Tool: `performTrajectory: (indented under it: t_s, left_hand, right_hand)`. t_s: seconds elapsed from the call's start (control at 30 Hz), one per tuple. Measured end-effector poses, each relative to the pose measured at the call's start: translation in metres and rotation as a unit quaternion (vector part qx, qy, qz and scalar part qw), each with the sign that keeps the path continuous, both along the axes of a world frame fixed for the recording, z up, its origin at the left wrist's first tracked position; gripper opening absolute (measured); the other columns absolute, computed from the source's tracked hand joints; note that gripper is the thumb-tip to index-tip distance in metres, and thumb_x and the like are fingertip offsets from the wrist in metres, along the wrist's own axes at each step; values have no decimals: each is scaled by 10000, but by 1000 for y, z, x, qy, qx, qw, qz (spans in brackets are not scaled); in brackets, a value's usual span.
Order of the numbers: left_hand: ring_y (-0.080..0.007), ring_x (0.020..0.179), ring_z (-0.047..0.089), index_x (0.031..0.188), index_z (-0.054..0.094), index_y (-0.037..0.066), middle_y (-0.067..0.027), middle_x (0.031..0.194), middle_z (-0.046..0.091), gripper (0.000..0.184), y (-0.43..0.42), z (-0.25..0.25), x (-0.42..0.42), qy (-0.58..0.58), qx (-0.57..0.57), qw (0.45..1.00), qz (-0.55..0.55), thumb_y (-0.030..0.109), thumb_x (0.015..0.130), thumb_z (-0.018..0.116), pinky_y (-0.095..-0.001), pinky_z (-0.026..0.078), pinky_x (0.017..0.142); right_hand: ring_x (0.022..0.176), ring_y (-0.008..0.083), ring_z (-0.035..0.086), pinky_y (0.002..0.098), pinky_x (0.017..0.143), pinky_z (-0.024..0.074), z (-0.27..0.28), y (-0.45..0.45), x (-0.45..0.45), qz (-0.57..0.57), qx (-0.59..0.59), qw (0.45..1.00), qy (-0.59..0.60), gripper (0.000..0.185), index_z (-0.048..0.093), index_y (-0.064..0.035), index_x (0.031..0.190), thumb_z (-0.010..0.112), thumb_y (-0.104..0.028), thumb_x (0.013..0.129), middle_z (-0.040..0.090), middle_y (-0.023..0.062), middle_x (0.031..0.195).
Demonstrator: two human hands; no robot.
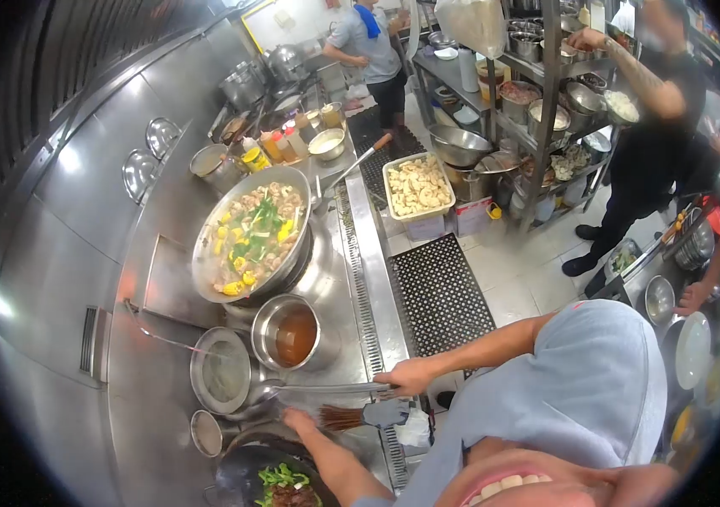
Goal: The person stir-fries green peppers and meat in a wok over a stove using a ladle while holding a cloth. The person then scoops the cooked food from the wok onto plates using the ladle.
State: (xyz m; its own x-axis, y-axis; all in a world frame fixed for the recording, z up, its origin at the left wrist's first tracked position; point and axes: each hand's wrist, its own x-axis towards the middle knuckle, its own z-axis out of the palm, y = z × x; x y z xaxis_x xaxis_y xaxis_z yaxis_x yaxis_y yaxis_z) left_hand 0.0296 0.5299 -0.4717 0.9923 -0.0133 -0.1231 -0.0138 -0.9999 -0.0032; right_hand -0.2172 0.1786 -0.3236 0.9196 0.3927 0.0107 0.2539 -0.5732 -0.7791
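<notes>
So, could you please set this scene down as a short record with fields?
Right hand: closed on the ladle, by its handle
Left hand: near the wok; grip unclear
Wok contents: greens, dark pieces
Large pan: yellow pieces and leaves among others
Pot: brown liquid

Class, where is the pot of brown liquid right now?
In the head view, the pot stands left of centre, just below the big pan of food and above the long metal handle.

Dark wok (pixel 242 475) cut off by bottom edge — left hand (pixel 298 421), grip unclear
</notes>
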Motion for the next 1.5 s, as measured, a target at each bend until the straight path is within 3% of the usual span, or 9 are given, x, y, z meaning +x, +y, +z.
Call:
performTrajectory:
  t_s: [0.17,0.27,0.47,0.53,0.7,0.83,1.03,1.17,1.5]
  left_hand:
    - [-229,728,564,1021,557,9,-163,885,576,183,2,-32,3,-32,210,973,-89,77,872,477,-355,475,637]
    - [-366,866,622,1129,526,-94,-242,1035,599,333,-50,21,-39,-67,-429,868,242,46,831,474,-375,514,779]
    - [-229,747,572,1202,503,-92,-98,864,528,399,-158,105,-119,41,-728,658,191,-19,810,481,-325,521,805]
    - [-238,882,605,1196,497,-93,-118,1023,584,377,-174,52,-133,-14,-410,885,-219,-28,825,494,-333,496,881]
    - [-241,808,631,997,643,-47,-181,912,673,226,-303,86,-249,179,-818,540,87,103,832,602,-351,492,779]
    - [-212,762,611,965,629,-59,-152,818,639,231,-321,118,-308,67,-374,881,-282,101,823,542,-349,487,699]
    - [-367,1008,621,1079,634,-1,-254,1016,642,318,-349,63,-389,135,-358,903,-197,200,869,505,-426,462,899]
    - [-528,1337,195,1289,542,166,-182,1445,347,489,-325,106,-433,102,-209,961,-148,238,816,642,-680,241,1029]
    - [-523,1292,292,1380,413,191,-365,1386,285,744,-78,86,-467,-129,-112,944,281,340,729,741,-549,291,1053]
  right_hand:
    - [809,399,628,487,681,499,-15,-18,-16,-7,-162,978,129,557,342,11,1345,505,-120,828,622,253,869]
    - [822,398,633,493,648,518,-78,-26,-7,-14,-190,982,10,633,341,-18,1363,576,-109,783,600,235,935]
    - [1045,396,547,489,775,511,-57,-49,-14,-102,-159,963,-190,760,282,-66,1420,641,-92,750,506,216,1151]
    - [1066,385,535,494,811,501,-34,-59,-15,-129,-131,925,-333,774,289,-82,1421,658,-105,741,514,210,1145]
    - [1008,346,579,466,776,486,-26,-105,-17,42,-81,990,-112,560,436,-104,1233,669,-137,725,550,173,1115]
    - [887,383,628,482,700,492,-44,-129,-81,11,-30,999,-3,343,484,-96,1070,634,-123,763,628,211,952]
    - [959,274,609,379,857,471,-178,-137,-143,88,217,971,46,209,632,-47,984,599,-67,778,655,159,1021]
    - [805,355,658,440,739,521,-230,-205,-176,59,-333,927,162,251,689,-7,888,636,-228,782,673,207,840]
    - [1183,461,466,473,949,428,-102,-64,-13,3,-180,984,-13,673,327,-107,1412,638,-217,825,515,330,1209]
